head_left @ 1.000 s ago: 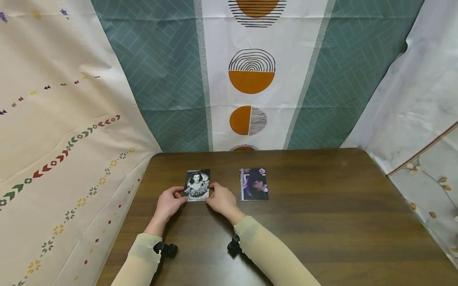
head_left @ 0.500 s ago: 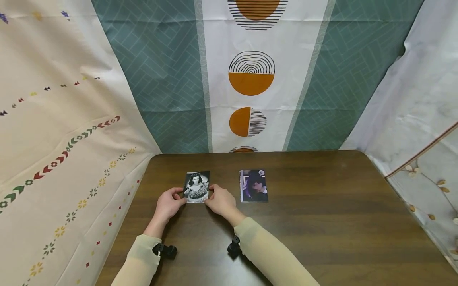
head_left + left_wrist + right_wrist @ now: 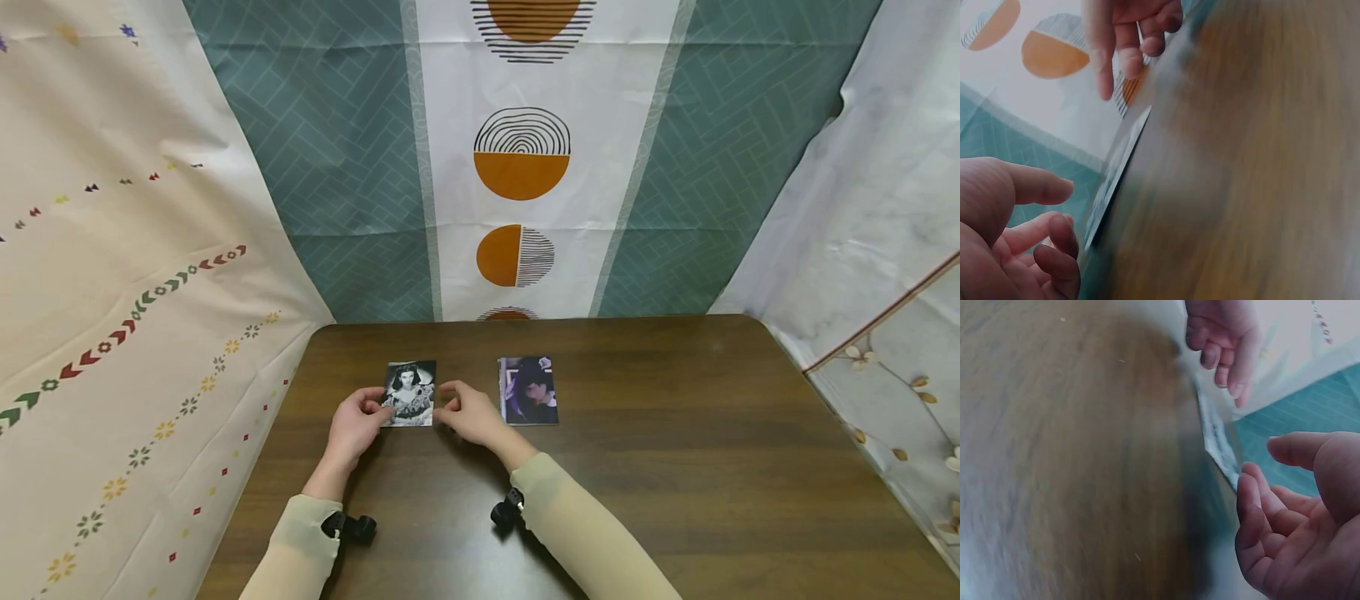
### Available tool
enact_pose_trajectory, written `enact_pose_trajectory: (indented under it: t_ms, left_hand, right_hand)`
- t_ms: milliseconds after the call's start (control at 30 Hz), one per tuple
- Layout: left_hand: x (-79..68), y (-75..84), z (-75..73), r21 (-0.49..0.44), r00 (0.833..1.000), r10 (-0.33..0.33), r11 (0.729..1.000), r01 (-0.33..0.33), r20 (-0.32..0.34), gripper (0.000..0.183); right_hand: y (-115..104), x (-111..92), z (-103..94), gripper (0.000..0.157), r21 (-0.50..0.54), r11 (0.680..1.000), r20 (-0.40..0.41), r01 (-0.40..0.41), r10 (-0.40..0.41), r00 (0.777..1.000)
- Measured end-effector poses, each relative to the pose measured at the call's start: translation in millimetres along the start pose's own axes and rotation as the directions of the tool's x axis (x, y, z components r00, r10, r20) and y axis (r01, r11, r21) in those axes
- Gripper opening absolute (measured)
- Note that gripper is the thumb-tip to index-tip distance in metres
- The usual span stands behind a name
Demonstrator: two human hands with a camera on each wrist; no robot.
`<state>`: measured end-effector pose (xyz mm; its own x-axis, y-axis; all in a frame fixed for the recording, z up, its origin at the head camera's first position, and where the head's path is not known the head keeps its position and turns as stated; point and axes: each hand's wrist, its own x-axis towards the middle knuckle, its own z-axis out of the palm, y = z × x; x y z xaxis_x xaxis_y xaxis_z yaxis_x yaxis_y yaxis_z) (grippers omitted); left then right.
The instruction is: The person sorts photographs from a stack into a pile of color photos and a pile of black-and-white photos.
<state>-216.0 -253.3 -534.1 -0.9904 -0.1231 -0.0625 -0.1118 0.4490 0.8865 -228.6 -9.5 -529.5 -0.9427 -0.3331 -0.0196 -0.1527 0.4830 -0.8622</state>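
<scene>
A black-and-white photo card (image 3: 411, 392), showing a figure in a light dress, lies flat on the wooden table between both hands. At its left edge is my left hand (image 3: 356, 423), thumb overlapping the card's lower corner in the head view. In the left wrist view, that hand's thumb and fingers (image 3: 1060, 240) are spread apart, with nothing pinched between them. Just off the right edge, my right hand (image 3: 474, 415) has loosely bent fingers and holds nothing. The right wrist view shows the card (image 3: 1216, 437) edge-on beyond its fingertips (image 3: 1250, 478).
A small stack of cards (image 3: 528, 392), topped by a purple-toned picture, lies to the right of the black-and-white card. Brown table (image 3: 675, 467) surface extends around both. Patterned cloths (image 3: 360, 167) hang behind and at the sides. Each wrist carries a small black camera (image 3: 358, 529).
My right hand has drawn slightly to the right, away from the black-and-white card's edge. The left thumb has shifted a little over the card, and both cards stay in place.
</scene>
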Motion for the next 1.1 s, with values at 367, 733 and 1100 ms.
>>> enact_pose_trajectory:
  t_ms: [367, 733, 1100]
  left_hand:
    - [-9.8, 23.3, 38.4, -0.134, 0.998, 0.029, 0.991, -0.021, 0.06, 0.042]
    - [-14.1, 49.6, 74.7, -0.203, 0.988, 0.095, 0.977, -0.069, 0.122, 0.044]
    - [-14.3, 69.1, 116.8, -0.247, 0.972, 0.141, 0.965, -0.093, 0.186, 0.042]
  right_hand:
    - [13, -28, -47.9, 0.057, 0.126, 0.992, -0.013, -0.012, 0.014, 1.0]
    - [39, -42, -94.0, 0.052, 0.112, 0.987, -0.114, -0.115, 0.128, 0.985]
    - [63, -54, -125.5, 0.048, 0.05, 0.987, -0.18, -0.15, 0.157, 0.971]
